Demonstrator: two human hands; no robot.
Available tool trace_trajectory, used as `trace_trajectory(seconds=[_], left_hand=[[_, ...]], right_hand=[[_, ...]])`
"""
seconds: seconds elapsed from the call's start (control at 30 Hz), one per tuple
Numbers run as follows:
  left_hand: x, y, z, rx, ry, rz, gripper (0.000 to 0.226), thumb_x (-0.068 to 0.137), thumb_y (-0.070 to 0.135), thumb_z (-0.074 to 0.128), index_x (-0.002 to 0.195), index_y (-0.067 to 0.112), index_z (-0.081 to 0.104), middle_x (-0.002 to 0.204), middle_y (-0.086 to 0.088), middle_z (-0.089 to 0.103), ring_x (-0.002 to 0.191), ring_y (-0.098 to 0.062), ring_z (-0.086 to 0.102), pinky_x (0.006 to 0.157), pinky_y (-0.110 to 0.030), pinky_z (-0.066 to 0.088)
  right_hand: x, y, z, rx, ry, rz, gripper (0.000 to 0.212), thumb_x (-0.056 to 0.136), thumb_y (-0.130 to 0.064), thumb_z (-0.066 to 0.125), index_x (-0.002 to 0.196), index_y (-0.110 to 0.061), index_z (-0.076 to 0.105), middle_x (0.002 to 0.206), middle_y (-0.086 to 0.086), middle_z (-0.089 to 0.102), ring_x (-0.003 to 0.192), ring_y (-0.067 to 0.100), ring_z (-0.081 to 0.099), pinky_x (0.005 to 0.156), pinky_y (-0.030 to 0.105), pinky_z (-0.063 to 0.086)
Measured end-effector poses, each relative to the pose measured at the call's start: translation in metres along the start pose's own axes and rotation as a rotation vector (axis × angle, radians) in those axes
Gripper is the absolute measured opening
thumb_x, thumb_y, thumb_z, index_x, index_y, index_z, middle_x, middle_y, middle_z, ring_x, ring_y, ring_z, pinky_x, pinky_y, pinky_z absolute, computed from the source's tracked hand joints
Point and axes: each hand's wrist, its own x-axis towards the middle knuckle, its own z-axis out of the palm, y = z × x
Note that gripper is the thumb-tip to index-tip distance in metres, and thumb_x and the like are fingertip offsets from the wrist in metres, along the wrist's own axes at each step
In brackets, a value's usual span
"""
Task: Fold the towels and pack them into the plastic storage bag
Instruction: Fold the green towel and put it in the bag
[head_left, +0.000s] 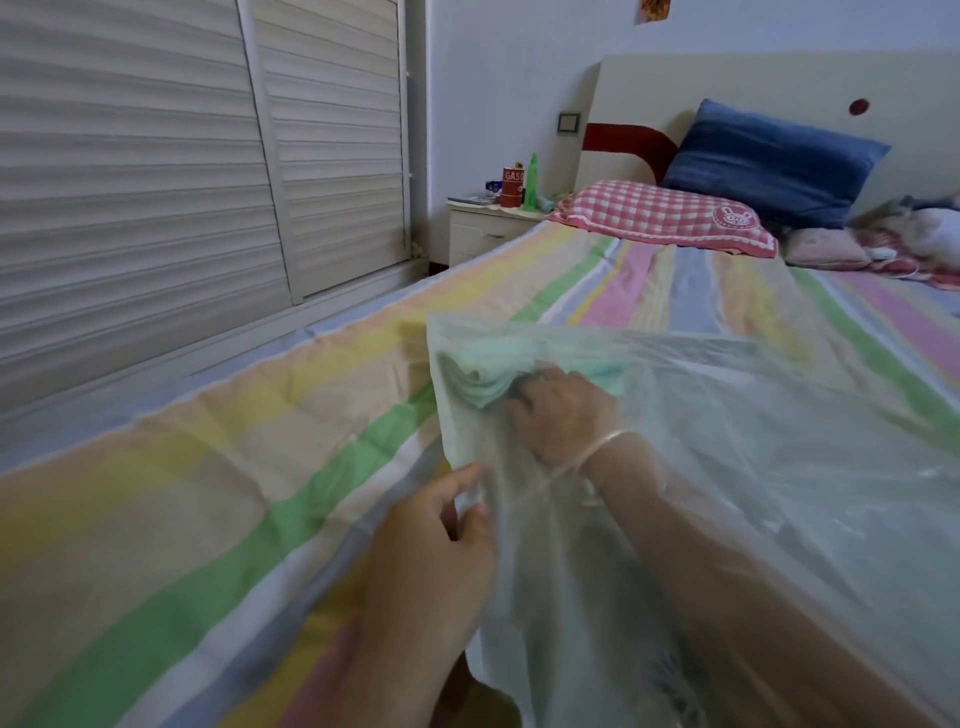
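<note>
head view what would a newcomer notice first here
The clear plastic bag lies over the striped bed sheet, with the right hand inside it holding a folded green towel while the left hand pinches the bag's near edge. Beyond, a blue pillow leans on the headboard behind a pink checked pillow.

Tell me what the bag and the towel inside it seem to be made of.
Bag: thin, soft plastic film, milky-translucent with a slight sheen; the right hand shows through it. Towel: pale green matte cloth, likely cotton terry; it lies in soft folded layers.

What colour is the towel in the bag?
The towel is pale mint green; head view, through the bag.
</note>
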Motion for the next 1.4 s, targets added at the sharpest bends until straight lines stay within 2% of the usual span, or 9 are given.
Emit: trace_trajectory(seconds=[0.17,0.3,0.4,0.57,0.7,0.87,1.07,1.27,1.4], left_hand=[[0.001,-0.004,0.003,-0.024,0.015,0.001,0.035,0.094,0.018,0.057,0.125,0.035,0.062,0.071,0.021,0.05,0.063,0.011,0.051,0.067,-0.007,0.042],[0.004,-0.005,0.001,-0.092,0.008,-0.044,0.03,0.094,0.021,0.056,0.116,0.039,0.063,0.074,0.021,0.05,0.056,0.017,0.052,0.06,-0.007,0.044],[0.006,-0.004,-0.004,-0.144,-0.022,-0.092,0.029,0.093,0.018,0.057,0.112,0.039,0.065,0.093,0.02,0.061,0.076,0.008,0.059,0.078,-0.025,0.055],[0.005,0.003,-0.011,-0.112,-0.112,-0.106,0.033,0.082,0.008,0.065,0.109,0.027,0.069,0.1,0.012,0.066,0.089,0.004,0.06,0.075,-0.016,0.048],[-0.003,0.015,-0.018,-0.033,0.014,-0.03,0.027,0.083,0.029,0.072,0.108,0.031,0.062,0.101,0.012,0.067,0.091,-0.01,0.066,0.088,-0.037,0.052],[-0.01,0.013,-0.004,-0.119,-0.19,0.045,0.047,0.086,0.025,0.071,0.126,0.041,0.052,0.114,0.021,0.063,0.102,0.005,0.06,0.089,-0.029,0.052],[-0.004,0.0,-0.003,-0.11,-0.167,0.038,0.076,0.077,0.022,0.069,0.14,0.047,0.036,0.135,0.019,0.054,0.123,-0.006,0.053,0.1,-0.041,0.049],[-0.002,-0.004,-0.002,0.094,-0.162,0.095,0.055,0.089,0.013,0.062,0.138,0.036,0.049,0.133,0.022,0.048,0.122,0.002,0.045,0.102,-0.02,0.038],[-0.001,-0.002,-0.004,0.094,-0.139,0.063,0.055,0.088,0.011,0.062,0.139,0.03,0.049,0.139,0.012,0.052,0.126,-0.006,0.048,0.103,-0.022,0.039]], right_hand=[[0.017,-0.015,0.002,0.027,-0.057,0.153,0.04,0.098,-0.028,0.039,0.134,-0.014,0.047,0.138,0.012,0.047,0.123,0.032,0.047,0.098,0.038,0.038],[0.008,-0.006,0.017,0.076,-0.075,0.098,0.05,0.097,-0.038,0.042,0.143,-0.022,0.036,0.155,0.008,0.02,0.141,0.032,0.022,0.112,0.046,0.022],[-0.007,0.003,0.024,0.131,-0.139,0.122,0.054,0.096,-0.046,0.037,0.146,-0.027,0.032,0.157,0.006,0.012,0.143,0.032,0.013,0.114,0.049,0.016],[-0.061,0.006,0.01,0.07,-0.234,0.172,0.056,0.095,-0.05,0.032,0.145,-0.026,0.033,0.157,0.007,0.015,0.142,0.032,0.017,0.113,0.05,0.016],[-0.106,0.013,0.005,-0.178,-0.23,0.08,0.081,0.073,-0.057,0.002,0.141,-0.032,0.038,0.157,-0.001,0.024,0.141,0.028,0.024,0.108,0.044,0.025],[-0.115,0.003,-0.019,-0.316,-0.053,-0.063,0.053,0.087,-0.046,0.028,0.131,-0.032,0.053,0.149,0.006,0.035,0.139,0.038,0.018,0.108,0.048,0.011],[-0.098,-0.001,0.015,-0.223,-0.12,-0.11,0.069,0.078,-0.034,0.009,0.121,-0.019,0.061,0.144,0.014,0.045,0.142,0.031,0.023,0.114,0.042,0.02],[-0.086,-0.018,-0.004,-0.248,-0.123,-0.237,0.07,0.085,-0.027,0.003,0.136,-0.007,0.048,0.144,0.011,0.041,0.145,0.037,0.006,0.116,0.045,0.017],[-0.08,-0.022,0.001,-0.217,-0.095,-0.232,0.069,0.077,-0.03,0.014,0.126,-0.014,0.061,0.135,0.014,0.054,0.136,0.032,0.031,0.107,0.039,0.039]])
